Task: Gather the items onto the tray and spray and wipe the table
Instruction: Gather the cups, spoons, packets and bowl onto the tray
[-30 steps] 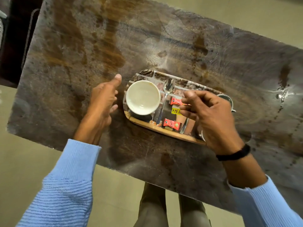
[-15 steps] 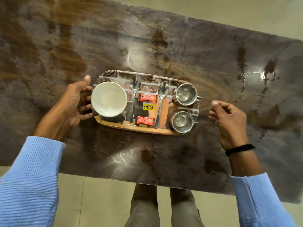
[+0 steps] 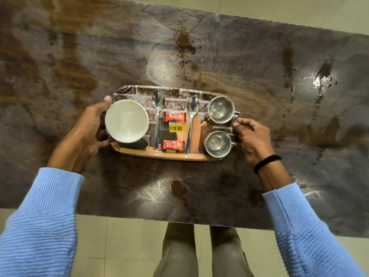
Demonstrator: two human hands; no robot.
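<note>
Loaded tray (image 3: 159,154) is gripped at both short ends, prob. for lifting off the stained table (image 3: 259,66). Left hand (image 3: 85,132) is wrapped round the end beside the white bowl (image 3: 126,120). Right hand (image 3: 253,136) is curled on the rim next to two steel cups (image 3: 220,112).

- Moderately bright scene. Light falls from above onto the glossy dark brown marbled stone table (image 3: 249,62), leaving pale round glare patches behind the oblong wood-rimmed glossy tray (image 3: 159,154), near the front edge and at far right.
- The two small polished steel cups (image 3: 220,109) (image 3: 218,143) and two steel spoons (image 3: 158,100) (image 3: 193,106) carry hard highlights; the white ceramic bowl (image 3: 126,120) is evenly lit.
- The tray surface mirrors the objects on it.
- The centre is sharp and the yellow price sticker (image 3: 176,128) is legible; the table's left part is smeared by blur.
- Wide-angle distortion bows the table edges and swells the light blue knitted sleeves (image 3: 40,226) (image 3: 309,232) at the lower corners.
</note>
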